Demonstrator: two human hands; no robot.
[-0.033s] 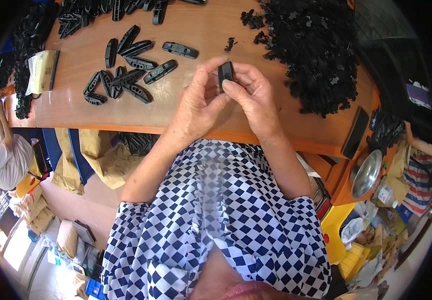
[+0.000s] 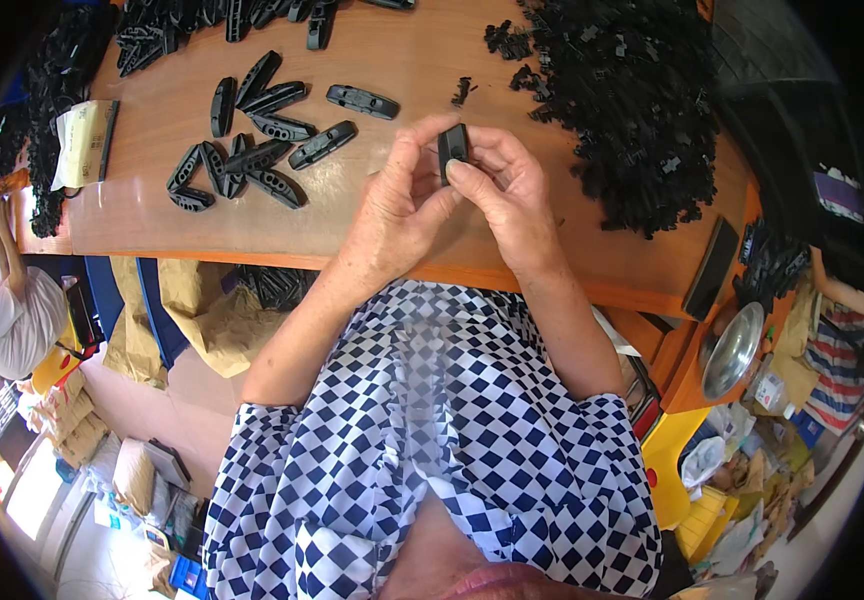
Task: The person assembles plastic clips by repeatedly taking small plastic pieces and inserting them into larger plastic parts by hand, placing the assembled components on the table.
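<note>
A long black plastic part stands nearly upright between my two hands, above the table near its front edge. My left hand grips it from the left, the index finger curled over its upper end. From the right, my right hand closes on it, thumb pressed on its face; the fingers behind are partly hidden. Just beyond my fingertips lie a few tiny black clips. Left of my hands rests a loose group of similar elongated black parts, with two more nearer to me.
A big heap of small black clips covers the table's right side. More black parts are piled at the far left, beside a yellowish paper packet. A dark flat block lies at the right edge; a metal bowl sits below it. Another person is at left.
</note>
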